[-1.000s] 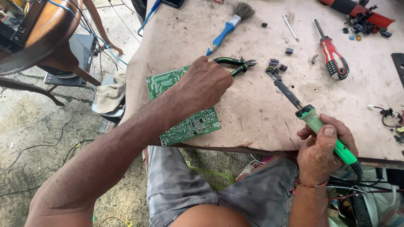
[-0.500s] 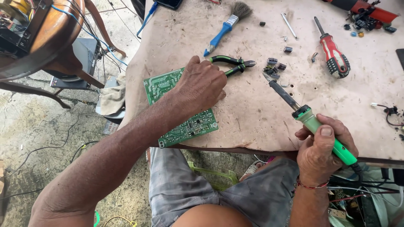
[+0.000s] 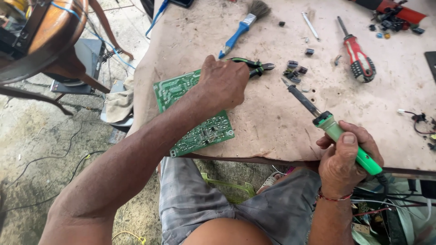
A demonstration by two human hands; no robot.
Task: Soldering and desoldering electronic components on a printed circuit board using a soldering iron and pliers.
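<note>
While left hand (image 3: 223, 81) presses green circuit board (image 3: 193, 113), right hand (image 3: 345, 156) grips soldering iron (image 3: 331, 124) — tabletop (image 3: 272, 118).

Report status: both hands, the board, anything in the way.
Left hand on green circuit board, touching the cutter handles. Right hand in closed grip on green soldering iron, tip raised off board. Small black parts near tip.

Bare arms, red wrist thread (image 3: 335, 198), grey shorts (image 3: 254, 213)

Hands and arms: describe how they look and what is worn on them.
Both arms are bare, with no sleeves or gloves. The left hand wears nothing visible. The right hand has a thin red string bracelet around its wrist. No watch or rings show.
</note>
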